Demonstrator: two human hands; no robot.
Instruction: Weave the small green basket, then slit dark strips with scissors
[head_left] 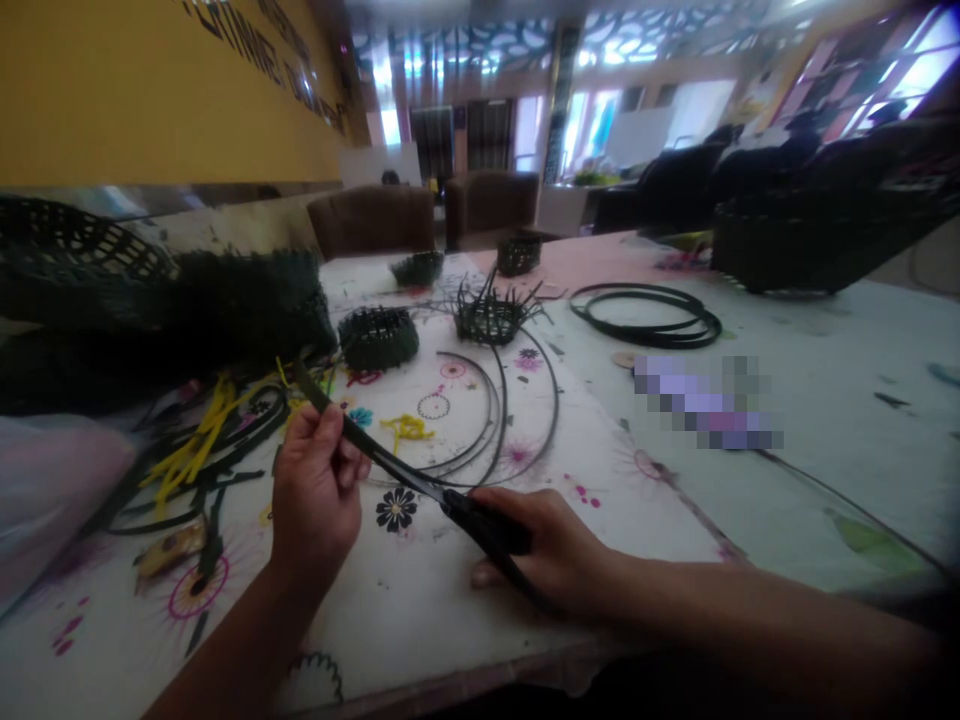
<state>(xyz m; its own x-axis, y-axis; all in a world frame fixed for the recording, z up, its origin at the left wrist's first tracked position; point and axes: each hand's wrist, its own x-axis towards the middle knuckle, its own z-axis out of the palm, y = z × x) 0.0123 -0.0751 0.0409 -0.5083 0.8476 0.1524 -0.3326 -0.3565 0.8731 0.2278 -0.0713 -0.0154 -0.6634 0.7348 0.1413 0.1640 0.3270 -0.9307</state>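
Note:
My left hand (315, 490) is closed in a pinch on a dark green flat strip (319, 395) that runs up and left from my fingers. My right hand (547, 550) grips the black handles of a pair of scissors (457, 505), whose blades point left toward the strip near my left fingers. Both hands hover low over a flowered tablecloth (420, 590). Thin black hoops of cord (495, 420) lie just beyond the scissors.
Small dark woven baskets (379, 338) and an unfinished one with upright strands (491, 315) stand mid-table. Yellow and dark strips (199, 440) pile at the left beside large dark baskets (150, 300). A black coil (649, 315) lies to the right. Armchairs stand behind.

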